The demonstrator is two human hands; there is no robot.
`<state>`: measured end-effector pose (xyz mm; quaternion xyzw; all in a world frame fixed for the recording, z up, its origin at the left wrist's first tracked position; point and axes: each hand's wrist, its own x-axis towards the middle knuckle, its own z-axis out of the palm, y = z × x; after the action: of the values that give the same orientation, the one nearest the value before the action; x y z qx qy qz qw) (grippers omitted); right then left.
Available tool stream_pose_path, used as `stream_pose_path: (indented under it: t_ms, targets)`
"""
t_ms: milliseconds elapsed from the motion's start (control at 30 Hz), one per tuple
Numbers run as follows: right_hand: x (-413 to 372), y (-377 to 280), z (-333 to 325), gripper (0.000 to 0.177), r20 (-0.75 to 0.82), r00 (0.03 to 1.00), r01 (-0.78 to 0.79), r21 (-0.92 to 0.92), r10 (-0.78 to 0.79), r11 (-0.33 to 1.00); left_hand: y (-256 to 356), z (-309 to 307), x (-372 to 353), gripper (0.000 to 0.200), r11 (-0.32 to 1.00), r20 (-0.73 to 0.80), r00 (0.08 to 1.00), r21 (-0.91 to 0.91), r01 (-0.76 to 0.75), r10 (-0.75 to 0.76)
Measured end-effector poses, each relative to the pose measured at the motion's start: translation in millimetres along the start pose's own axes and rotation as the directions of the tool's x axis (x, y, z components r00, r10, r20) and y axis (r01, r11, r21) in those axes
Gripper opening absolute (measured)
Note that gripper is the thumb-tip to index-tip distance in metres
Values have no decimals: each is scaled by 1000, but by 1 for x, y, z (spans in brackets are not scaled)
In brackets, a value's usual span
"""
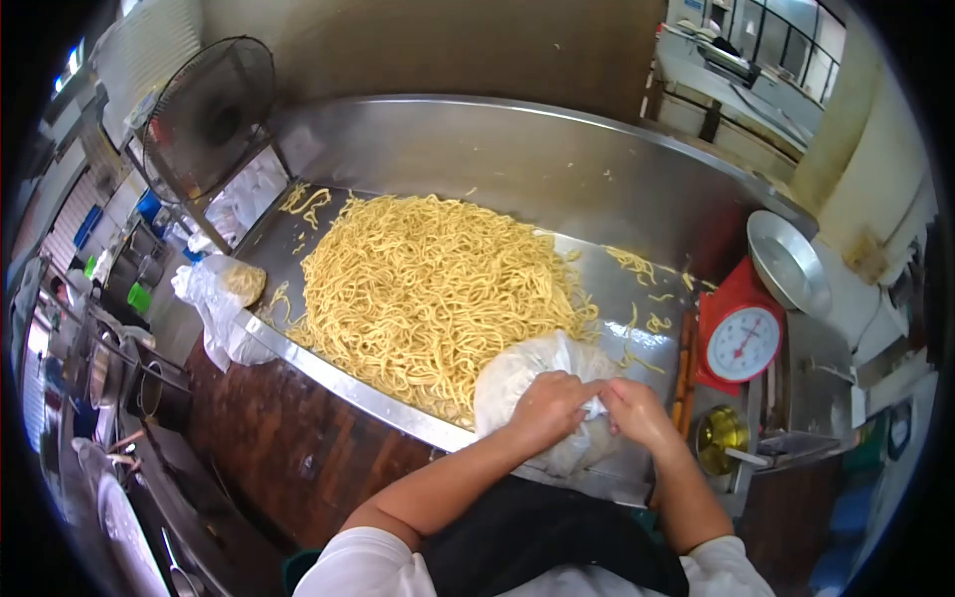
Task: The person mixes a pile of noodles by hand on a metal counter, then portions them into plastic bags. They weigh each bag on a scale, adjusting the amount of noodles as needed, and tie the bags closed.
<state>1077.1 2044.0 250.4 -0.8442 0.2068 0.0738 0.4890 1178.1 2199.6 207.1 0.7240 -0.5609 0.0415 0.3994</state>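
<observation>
A large whitish plastic bag (505, 380) sits full and round at the front edge of the metal table, against a big heap of yellow noodles (428, 284). What fills it shows only dimly through the plastic. My left hand (550, 406) is closed around the gathered top of the bag. Close beside it, my right hand (634, 408) pinches the twisted end of the same plastic. The two hands nearly touch above the bag, and their fingertips are partly hidden.
Right of the noodles stand a red scale (736, 333) with a metal pan (788, 261) and a container of yellow oil (721, 438). A fan (209, 119) and a small noodle bag (242, 282) are at the left. The table's raised metal rim (348, 388) runs along the front.
</observation>
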Motion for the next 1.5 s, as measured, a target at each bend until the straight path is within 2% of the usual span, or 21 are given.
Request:
stream_pose_path:
  t_ms: [33,100,233,300,367,433,500,533,567,633,667,700,733,767,833,1000,1133,1233,1333,1400,1500]
  targets:
    - [0,3,-2,23,-11,1000,-10,3,10,1000,-4,4,-1,34,999,-61,998,-41,9,-11]
    - [0,13,-4,24,107,994,-44,449,-5,893,-3,5,-1,31,995,-116,993,-98,11,-22]
    - [-1,18,10,26,58,998,-19,459,-9,888,-5,-5,-2,19,991,89,993,-103,85,-76]
    - [8,52,26,28,-234,922,353,182,-308,918,-20,-13,-8,15,996,-83,994,-52,67,-71]
    - [8,74,20,33,-290,945,192,129,-148,973,-6,-69,0,14,946,-128,991,317,71,-31]
    - [3,62,23,37,-283,949,145,-12,-142,989,-8,-66,-12,16,953,59,997,302,37,-57]
    - [0,56,14,33,-237,968,113,91,-88,989,-14,-54,-12,13,997,98,993,-41,63,-58]
    - [-6,52,7,29,-63,991,128,116,-121,985,-8,-44,-12,12,883,198,945,-347,316,-260]
    - [-11,44,2,26,116,980,142,140,-158,980,-1,-34,-7,12,882,192,943,-343,325,-273]
    - [-29,11,-10,20,80,948,303,61,-308,951,10,-16,7,17,173,340,791,-860,480,-509]
    - [-32,-2,-13,16,35,894,447,-19,-446,895,12,-11,9,17,178,327,786,-861,477,-524]
    - [-27,-10,-13,16,48,889,457,-14,-456,889,12,-7,10,21,449,219,814,-743,497,-538]
    - [-21,-19,-13,15,-112,760,612,-208,-640,763,10,-5,11,27,676,116,847,-552,489,-518]
    - [-17,-25,-13,16,-225,560,683,-419,-797,598,7,-3,10,27,680,107,847,-548,487,-521]
    - [-14,-18,-9,20,-235,603,636,-436,-762,637,2,3,7,27,752,211,850,-398,525,-482]
    - [-15,-5,12,23,-256,645,657,-295,-720,694,0,8,-3,42,727,128,885,-523,444,-448]
    - [-13,-10,18,18,-214,615,680,-344,-759,648,11,4,-1,60,919,-9,940,-211,333,-342]
    - [-8,-3,19,15,-137,699,577,-470,-702,667,16,2,-1,63,966,-77,964,-46,253,-256]
    - [4,6,21,17,-218,900,227,-506,-378,832,14,7,-8,57,991,-95,988,54,126,-120]
    - [9,0,13,21,11,997,-75,15,75,997,12,9,-11,52,993,-69,995,86,79,-73]
    - [8,14,3,25,197,980,-108,414,27,904,6,11,-13,39,999,-119,991,-4,54,-54]
